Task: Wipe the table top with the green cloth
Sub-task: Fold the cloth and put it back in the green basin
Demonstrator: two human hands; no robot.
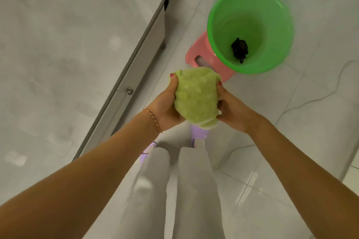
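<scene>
Here, counter [58, 54] fills the left, grey marbled top, knob [129, 91] on its front edge. Tiled floor [291, 141] to the right. Green bucket [250, 29] sits on a pink stool [202, 54], dark lump [240, 49] inside. My left hand [165, 106] and right hand [233, 110] both grip the green cloth [196, 99], bunched between them in the air, off the counter, near the stool; fingers curled round its sides. Thread bracelet [153, 120] on left wrist.
</scene>
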